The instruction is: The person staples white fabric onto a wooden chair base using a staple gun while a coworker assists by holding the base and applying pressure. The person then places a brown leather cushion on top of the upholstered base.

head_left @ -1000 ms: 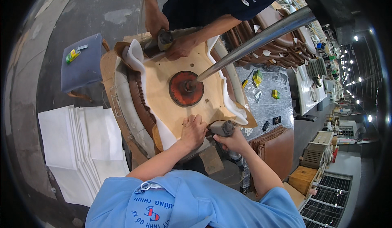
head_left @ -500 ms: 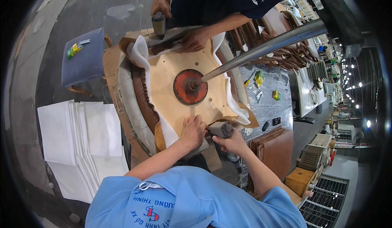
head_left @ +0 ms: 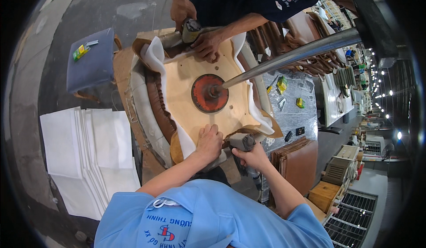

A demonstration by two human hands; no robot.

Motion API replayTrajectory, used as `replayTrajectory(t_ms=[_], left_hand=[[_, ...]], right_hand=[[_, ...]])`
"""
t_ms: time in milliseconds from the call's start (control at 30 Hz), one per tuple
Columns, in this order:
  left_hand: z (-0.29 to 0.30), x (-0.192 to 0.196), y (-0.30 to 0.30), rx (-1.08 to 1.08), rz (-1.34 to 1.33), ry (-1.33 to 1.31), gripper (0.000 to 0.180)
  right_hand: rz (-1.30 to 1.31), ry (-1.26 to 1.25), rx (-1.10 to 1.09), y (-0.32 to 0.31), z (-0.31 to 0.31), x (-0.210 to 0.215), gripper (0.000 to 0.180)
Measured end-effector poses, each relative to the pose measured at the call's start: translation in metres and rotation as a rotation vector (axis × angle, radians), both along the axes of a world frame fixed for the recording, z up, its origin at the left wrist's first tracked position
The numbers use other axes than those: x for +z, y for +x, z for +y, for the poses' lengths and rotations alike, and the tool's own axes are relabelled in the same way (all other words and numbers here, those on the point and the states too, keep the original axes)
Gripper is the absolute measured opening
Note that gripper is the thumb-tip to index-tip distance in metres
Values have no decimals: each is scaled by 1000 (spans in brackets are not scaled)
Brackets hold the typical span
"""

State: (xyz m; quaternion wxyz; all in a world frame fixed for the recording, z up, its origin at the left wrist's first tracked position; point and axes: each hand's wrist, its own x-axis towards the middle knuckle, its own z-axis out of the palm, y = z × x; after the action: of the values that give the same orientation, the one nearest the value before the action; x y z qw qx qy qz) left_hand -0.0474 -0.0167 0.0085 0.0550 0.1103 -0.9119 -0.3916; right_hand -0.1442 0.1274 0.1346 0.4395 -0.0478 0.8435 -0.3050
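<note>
Smooth matt wood panel (head_left: 183, 86); shiny metal pole (head_left: 301, 56).

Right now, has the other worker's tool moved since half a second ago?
Yes: measured against the red disc, the other worker's tool has moved rightward, and closer to the disc.

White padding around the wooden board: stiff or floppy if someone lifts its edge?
Likely floppy: the white padding ripples along the sides of the wooden board. Probably light, since its edge looks thin. Unlikely to crack; it bends in smooth curves without visible breaks.
</note>
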Motion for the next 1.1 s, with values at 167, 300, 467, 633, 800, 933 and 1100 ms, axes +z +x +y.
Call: replayTrajectory(t_ms=[167,300,467,633,800,933,1100], left_hand=[[1,-2,0,40,63,23,16],[1,-3,1,66,91,51,15],[3,-3,-2,72,78,26,13],[-2,-3,-1,13,35,-19,16],[-10,-3,9,17,40,14,17],[-8,-4,8,44,33,32,15],[-2,-2,12,117,76,81,13]], right_hand=[[-25,77,41,0,-4,0,39],[-45,81,35,-1,-5,2,39],[-6,63,43,-1,-9,0,38],[12,111,23,0,-12,-6,37],[14,33,-40,1,-2,-6,35],[-16,-43,-49,10,2,-2,33],[-32,32,-15,17,-9,0,32]])
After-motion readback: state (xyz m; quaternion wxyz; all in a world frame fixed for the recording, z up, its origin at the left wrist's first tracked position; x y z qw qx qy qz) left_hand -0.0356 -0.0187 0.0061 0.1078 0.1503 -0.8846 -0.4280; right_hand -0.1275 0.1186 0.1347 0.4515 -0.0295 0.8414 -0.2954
